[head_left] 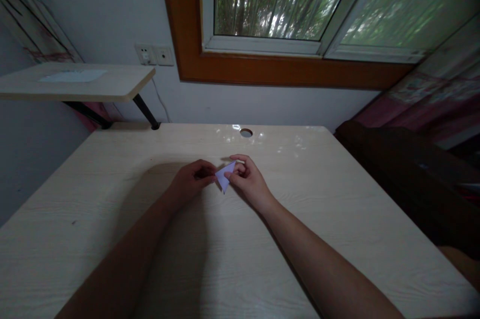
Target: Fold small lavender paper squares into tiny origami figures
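A small folded piece of pale paper [224, 177], triangular with a point hanging down, is held between both hands above the middle of a light wooden desk [337, 219]. My left hand [193, 181] pinches its left edge with curled fingers. My right hand [247, 179] grips its right side, thumb and fingers pressed together on the paper. Both forearms reach in from the near edge.
A round cable hole [246, 132] sits at the desk's far edge. A raised side shelf [75, 81] stands at the back left, wall sockets [153, 55] beside it. A wood-framed window [285, 66] is behind, and a dark bed frame [412, 174] lies to the right.
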`<state>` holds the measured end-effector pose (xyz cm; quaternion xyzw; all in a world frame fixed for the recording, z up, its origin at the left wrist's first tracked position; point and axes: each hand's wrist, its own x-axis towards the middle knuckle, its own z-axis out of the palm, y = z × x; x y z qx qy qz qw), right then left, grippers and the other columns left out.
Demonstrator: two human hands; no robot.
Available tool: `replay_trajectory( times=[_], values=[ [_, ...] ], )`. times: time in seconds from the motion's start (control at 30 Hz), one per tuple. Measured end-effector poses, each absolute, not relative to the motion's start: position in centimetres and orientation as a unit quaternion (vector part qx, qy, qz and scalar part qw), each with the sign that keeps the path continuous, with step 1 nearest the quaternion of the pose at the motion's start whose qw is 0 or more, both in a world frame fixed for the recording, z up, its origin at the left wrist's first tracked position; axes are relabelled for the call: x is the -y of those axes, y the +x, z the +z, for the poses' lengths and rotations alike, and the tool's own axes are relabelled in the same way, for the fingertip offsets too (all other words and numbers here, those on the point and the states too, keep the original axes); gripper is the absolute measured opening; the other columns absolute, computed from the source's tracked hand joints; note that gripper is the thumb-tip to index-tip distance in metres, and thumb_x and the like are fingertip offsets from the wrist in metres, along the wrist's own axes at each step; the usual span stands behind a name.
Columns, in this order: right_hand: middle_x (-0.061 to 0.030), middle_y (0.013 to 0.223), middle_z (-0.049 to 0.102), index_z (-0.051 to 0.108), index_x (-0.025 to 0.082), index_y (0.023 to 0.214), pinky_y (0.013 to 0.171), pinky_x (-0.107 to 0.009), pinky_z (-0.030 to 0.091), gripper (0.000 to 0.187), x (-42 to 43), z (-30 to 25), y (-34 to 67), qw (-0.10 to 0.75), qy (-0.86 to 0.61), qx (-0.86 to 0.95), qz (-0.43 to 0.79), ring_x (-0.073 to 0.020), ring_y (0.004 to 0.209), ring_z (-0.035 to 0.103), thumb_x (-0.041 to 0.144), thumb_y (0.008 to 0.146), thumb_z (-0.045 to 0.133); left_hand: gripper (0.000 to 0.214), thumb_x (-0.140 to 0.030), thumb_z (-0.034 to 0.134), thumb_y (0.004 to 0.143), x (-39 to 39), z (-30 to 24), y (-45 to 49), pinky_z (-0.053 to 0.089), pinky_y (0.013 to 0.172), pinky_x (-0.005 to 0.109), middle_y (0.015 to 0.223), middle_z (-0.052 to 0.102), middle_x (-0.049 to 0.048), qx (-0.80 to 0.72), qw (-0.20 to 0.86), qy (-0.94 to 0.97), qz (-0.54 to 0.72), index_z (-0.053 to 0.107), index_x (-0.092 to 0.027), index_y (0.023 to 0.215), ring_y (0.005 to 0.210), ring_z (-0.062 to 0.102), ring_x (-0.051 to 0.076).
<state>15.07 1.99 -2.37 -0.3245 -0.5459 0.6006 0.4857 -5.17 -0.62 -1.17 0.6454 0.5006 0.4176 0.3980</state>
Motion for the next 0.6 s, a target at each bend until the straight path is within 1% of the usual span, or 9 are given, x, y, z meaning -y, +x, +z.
replay_trajectory(
  times=[0.1, 0.27, 0.47, 0.6],
  values=[
    [0.0050, 0.071, 0.060, 0.054, 0.027, 0.113, 0.067, -0.029, 0.045, 0.047, -2.00, -2.36, 15.08, 0.485, -0.323, 0.544, 0.604, -0.0127, 0.066, 0.055, 0.031, 0.072, 0.078, 0.028, -0.029, 0.074, 0.076, 0.66, -1.04, -5.12, 0.053, 0.075, 0.029, 0.087, 0.072, 0.0034, -0.496, 0.403, 0.638, 0.430, 0.068, -0.019, 0.102, 0.080, 0.068, 0.017],
    [0.0051, 0.071, 0.059, 0.054, 0.027, 0.114, 0.064, -0.029, 0.043, 0.048, -1.92, -2.36, 15.15, 0.476, -0.326, 0.558, 0.597, -0.0127, 0.065, 0.053, 0.033, 0.073, 0.077, 0.015, -0.027, 0.072, 0.078, 0.68, -0.65, -5.16, 0.053, 0.075, 0.029, 0.085, 0.073, 0.0035, -0.504, 0.389, 0.654, 0.409, 0.071, -0.019, 0.090, 0.080, 0.068, 0.017],
    [0.0055, 0.071, 0.056, 0.055, 0.027, 0.116, 0.060, -0.026, 0.040, 0.045, -1.60, -2.22, 15.18, 0.468, -0.318, 0.568, 0.598, -0.0112, 0.062, 0.049, 0.030, 0.075, 0.075, 0.025, -0.029, 0.074, 0.075, 0.67, -0.73, -5.00, 0.054, 0.075, 0.030, 0.085, 0.074, 0.0035, -0.512, 0.406, 0.627, 0.423, 0.070, -0.019, 0.097, 0.079, 0.068, 0.018],
    [0.0053, 0.071, 0.055, 0.056, 0.028, 0.116, 0.059, -0.026, 0.039, 0.043, -1.57, -2.34, 15.19, 0.464, -0.316, 0.577, 0.593, -0.0115, 0.062, 0.047, 0.030, 0.077, 0.074, 0.023, -0.030, 0.074, 0.075, 0.68, -0.69, -4.99, 0.054, 0.077, 0.031, 0.087, 0.074, 0.0039, -0.509, 0.406, 0.636, 0.415, 0.070, -0.019, 0.095, 0.080, 0.068, 0.018]
  ],
)
